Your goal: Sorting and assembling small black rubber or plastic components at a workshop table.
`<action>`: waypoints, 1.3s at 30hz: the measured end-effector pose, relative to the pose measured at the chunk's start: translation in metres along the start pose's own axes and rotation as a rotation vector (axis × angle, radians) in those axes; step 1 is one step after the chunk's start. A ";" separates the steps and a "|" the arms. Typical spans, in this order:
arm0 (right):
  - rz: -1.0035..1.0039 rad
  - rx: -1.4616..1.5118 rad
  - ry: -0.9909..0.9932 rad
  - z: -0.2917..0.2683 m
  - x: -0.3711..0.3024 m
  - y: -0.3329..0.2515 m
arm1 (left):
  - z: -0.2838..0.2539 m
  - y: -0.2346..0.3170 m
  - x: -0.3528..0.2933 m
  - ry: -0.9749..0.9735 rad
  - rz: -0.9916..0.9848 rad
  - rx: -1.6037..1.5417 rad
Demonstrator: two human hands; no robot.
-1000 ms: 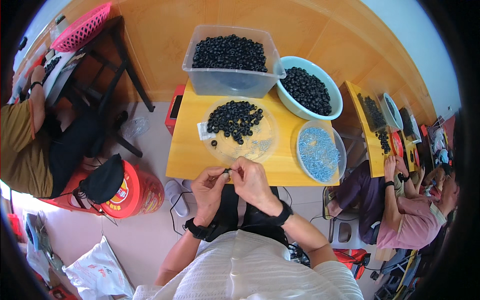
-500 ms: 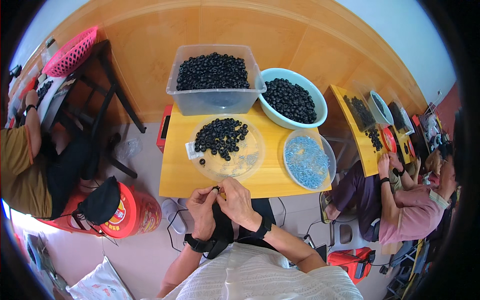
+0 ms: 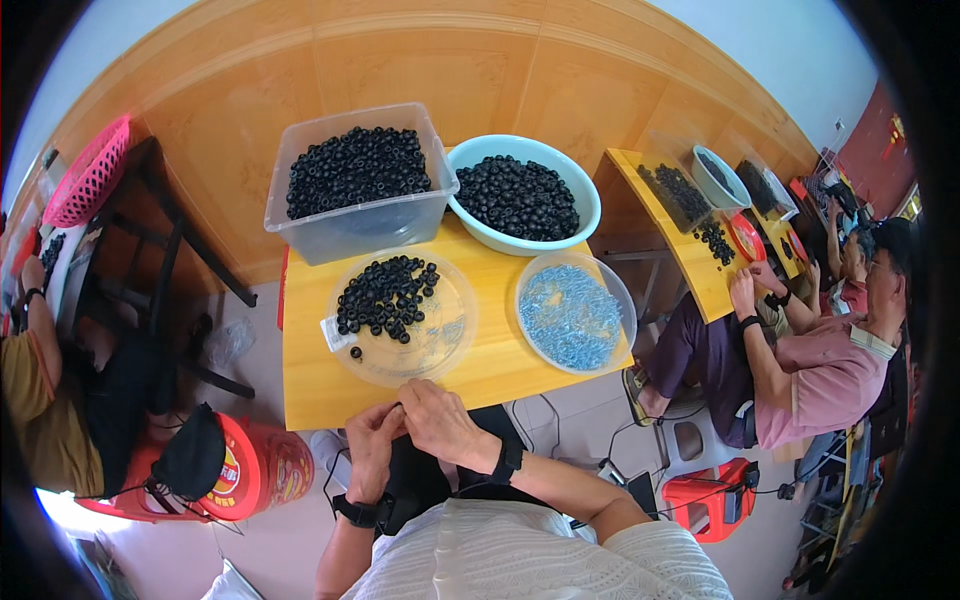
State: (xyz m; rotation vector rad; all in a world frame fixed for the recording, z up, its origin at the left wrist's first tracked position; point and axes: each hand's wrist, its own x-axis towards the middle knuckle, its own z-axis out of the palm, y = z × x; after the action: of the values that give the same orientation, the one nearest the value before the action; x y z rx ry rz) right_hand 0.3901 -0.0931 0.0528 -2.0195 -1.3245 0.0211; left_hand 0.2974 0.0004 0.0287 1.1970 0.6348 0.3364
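Change: the dark piece we saw at the fingertips 0.5 s ago is now hidden; we judge its handling unfinished. Grip: left hand (image 3: pixel 370 450) and right hand (image 3: pixel 440 425), fingertips pinched together; whether on anything, we cannot tell. On the worktop (image 3: pixel 320 405): black rings (image 3: pixel 385 290), too many to count, in 1 tub (image 3: pixel 380 225), 1 basin (image 3: pixel 490 237), 1 dish (image 3: pixel 382 373) (1 ring (image 3: pixel 356 352) lying apart); blue pieces (image 3: pixel 570 315), 1 spread.

Around the round clear tray (image 3: pixel 408 366), a tall bin (image 3: pixel 375 236) blocks twelve o'clock, a blue basin (image 3: pixel 587 205) one-thirty, left hand (image 3: pixel 371 442) and right hand (image 3: pixel 440 424) six. Bare yellow tabletop (image 3: pixel 305 392) lies open at eight and, narrowly, three, before a bowl (image 3: pixel 625 312).
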 end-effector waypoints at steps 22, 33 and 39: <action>0.078 0.208 0.195 -0.034 0.004 0.029 | 0.020 0.025 0.016 -0.144 -0.131 -0.263; 0.028 -0.204 0.145 -0.090 0.039 0.066 | -0.029 0.012 0.008 0.011 -0.065 -0.135; 0.074 -0.498 0.358 -0.166 0.122 0.137 | -0.032 0.003 0.013 0.031 -0.068 -0.156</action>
State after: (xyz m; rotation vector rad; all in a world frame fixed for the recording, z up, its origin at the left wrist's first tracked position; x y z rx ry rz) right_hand 0.6190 -0.1157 0.1425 -2.3348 -1.0953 -0.6646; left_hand 0.2877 0.0331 0.0213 1.0206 0.6630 0.3412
